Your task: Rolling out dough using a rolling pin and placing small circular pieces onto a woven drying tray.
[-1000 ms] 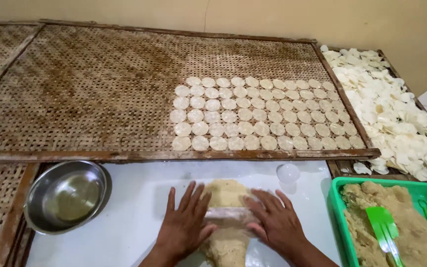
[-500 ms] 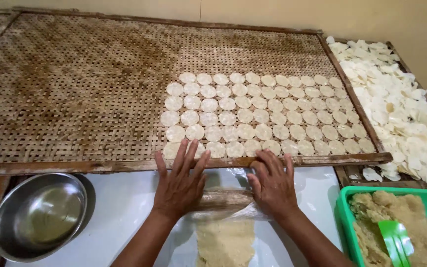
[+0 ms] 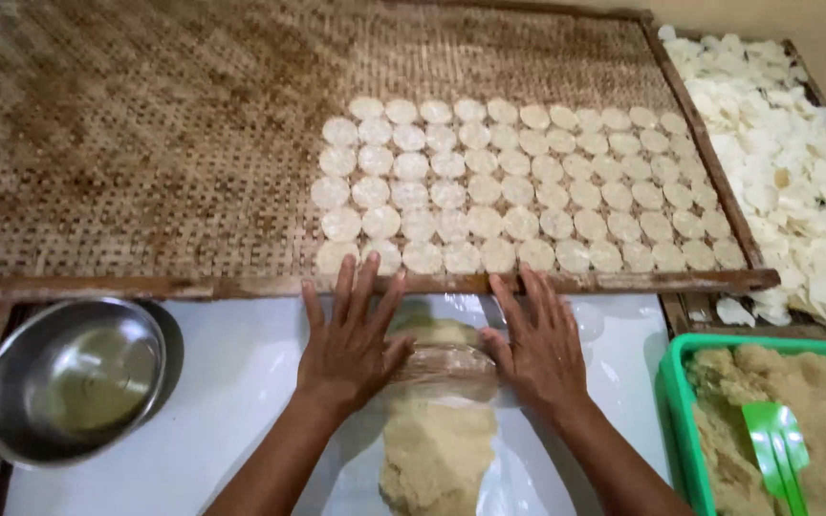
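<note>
A strip of tan dough [image 3: 437,449] lies under a clear plastic sheet [image 3: 518,483] on the white work surface [image 3: 231,382]. A clear roller [image 3: 442,368] rests across the dough's far part. My left hand [image 3: 348,344] presses flat on the roller's left end, fingers spread. At the right end my right hand [image 3: 535,342] presses the same way. Beyond my fingertips sits a woven bamboo tray [image 3: 126,162] with several rows of round pale dough discs [image 3: 489,191] on its right half.
A steel bowl [image 3: 69,377] sits at the left. A green tub [image 3: 681,420] of crumbly tan dough with a green spatula [image 3: 778,449] stands at the right. A second tray [image 3: 819,72] of loose white chips [image 3: 786,172] lies at the far right.
Both hands and the roller have moved forward, away from me, along the dough. More flattened dough now shows behind them.
</note>
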